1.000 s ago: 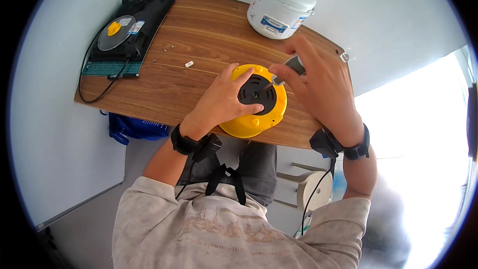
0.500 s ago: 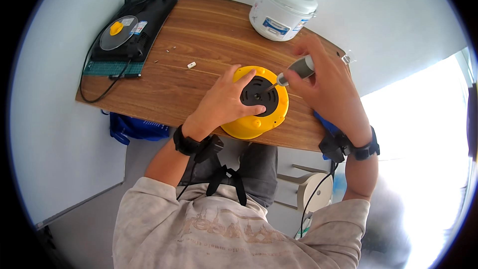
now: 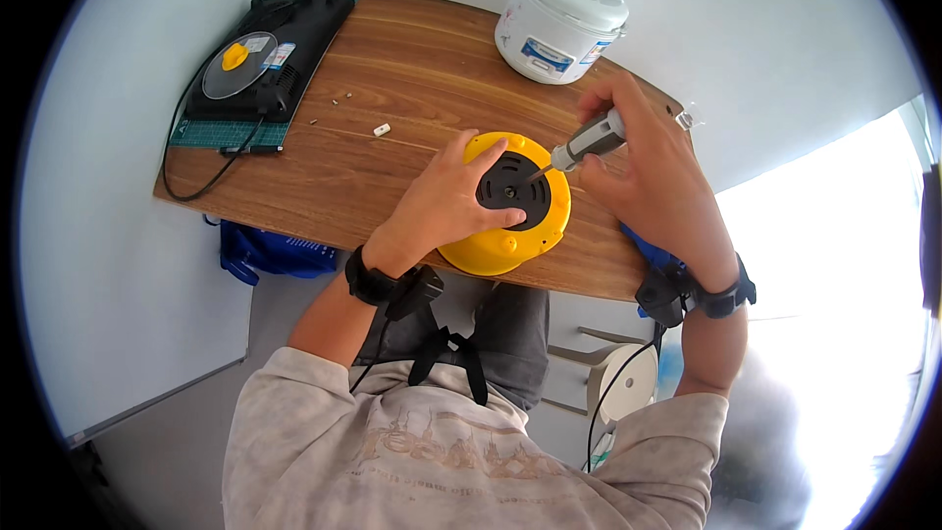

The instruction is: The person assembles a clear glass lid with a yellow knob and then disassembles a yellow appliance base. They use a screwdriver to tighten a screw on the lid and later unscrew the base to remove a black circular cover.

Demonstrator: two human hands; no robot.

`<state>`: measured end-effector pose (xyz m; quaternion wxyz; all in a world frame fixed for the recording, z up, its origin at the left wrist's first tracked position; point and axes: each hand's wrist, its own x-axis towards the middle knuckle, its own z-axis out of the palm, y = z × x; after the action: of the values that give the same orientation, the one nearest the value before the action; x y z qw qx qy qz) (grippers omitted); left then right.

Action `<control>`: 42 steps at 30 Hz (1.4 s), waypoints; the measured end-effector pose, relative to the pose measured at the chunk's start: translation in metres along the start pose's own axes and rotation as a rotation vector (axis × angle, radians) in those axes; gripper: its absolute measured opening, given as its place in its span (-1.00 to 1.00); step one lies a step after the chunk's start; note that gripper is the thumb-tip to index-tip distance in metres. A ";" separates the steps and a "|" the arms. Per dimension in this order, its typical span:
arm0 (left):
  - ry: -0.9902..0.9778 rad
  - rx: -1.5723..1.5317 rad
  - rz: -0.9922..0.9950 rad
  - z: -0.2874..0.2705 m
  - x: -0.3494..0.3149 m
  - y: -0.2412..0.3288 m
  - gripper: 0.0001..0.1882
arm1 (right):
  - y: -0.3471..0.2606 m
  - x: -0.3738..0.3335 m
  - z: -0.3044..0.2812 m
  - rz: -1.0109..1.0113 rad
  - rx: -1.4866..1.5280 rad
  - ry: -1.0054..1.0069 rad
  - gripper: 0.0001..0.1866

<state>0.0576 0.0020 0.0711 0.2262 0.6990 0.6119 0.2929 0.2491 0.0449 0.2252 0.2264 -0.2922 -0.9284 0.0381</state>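
Yellow plastic round housing (image 3: 502,245) sits mid-frame near the bench's (image 3: 412,59) front edge, its slotted black disc (image 3: 520,198) facing up. Left hand (image 3: 440,194) comes in from the left: fingers splayed over the housing's left side, thumb and forefinger tips on the disc. Right hand (image 3: 655,159), right of centre, grasps a grey-and-white screwdriver (image 3: 592,140) by the handle, apart from the housing. Shaft slants down-left over the disc; cannot tell whether tip touches. White rice cooker (image 3: 557,29) at upper right of centre, well clear of both hands.
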 end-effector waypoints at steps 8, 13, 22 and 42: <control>0.007 -0.022 0.003 0.002 0.001 -0.004 0.00 | -0.009 0.000 0.005 0.208 -0.125 -0.074 -0.65; -0.023 -0.031 -0.006 0.001 0.002 -0.004 0.02 | -0.007 0.000 0.001 0.034 0.086 -0.056 -0.65; -0.018 -0.022 -0.011 0.002 0.002 -0.006 0.02 | -0.015 0.000 0.002 0.171 -0.140 -0.075 -0.66; -0.007 -0.009 0.002 0.002 0.002 -0.006 0.02 | -0.009 -0.001 0.000 0.168 0.025 -0.059 -0.62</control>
<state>0.0548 0.0046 0.0662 0.2313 0.6998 0.6088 0.2934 0.2450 0.0366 0.2263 0.1987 -0.3649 -0.9063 0.0769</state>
